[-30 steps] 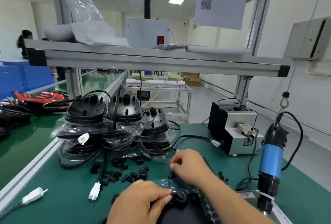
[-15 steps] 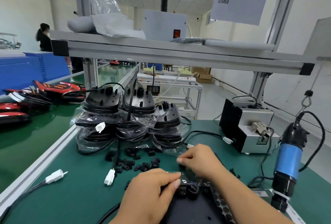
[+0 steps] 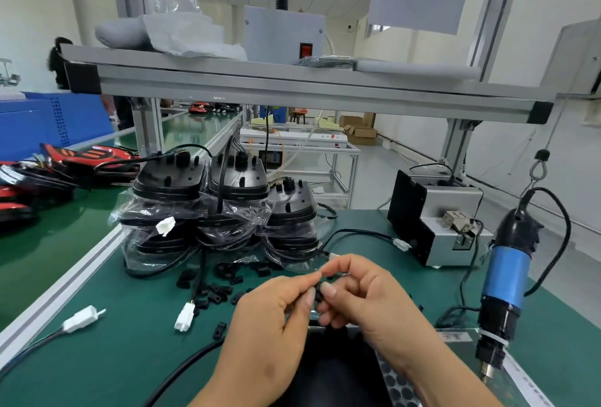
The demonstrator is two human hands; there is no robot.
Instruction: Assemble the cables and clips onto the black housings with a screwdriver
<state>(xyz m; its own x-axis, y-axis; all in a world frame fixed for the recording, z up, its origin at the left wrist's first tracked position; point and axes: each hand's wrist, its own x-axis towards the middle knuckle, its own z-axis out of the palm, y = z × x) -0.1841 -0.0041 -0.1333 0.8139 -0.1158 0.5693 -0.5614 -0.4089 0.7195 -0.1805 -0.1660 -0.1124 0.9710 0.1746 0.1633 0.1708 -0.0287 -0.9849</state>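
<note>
A small black plastic clip (image 3: 320,291) was pinched between left hand (image 3: 270,319) and right hand (image 3: 367,299), just above the flat black housing (image 3: 325,371); blue hanging screwdriver (image 3: 504,283) was hung nearer the right.

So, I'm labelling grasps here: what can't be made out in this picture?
Head view only.
- the small black part pinched between left hand and right hand: fingers cover most of it; clip or cable end, cannot tell.
- the black housing under the wrists: hidden by them, cut off by the bottom edge.
- the blue screwdriver: its bit is blurred.
</note>
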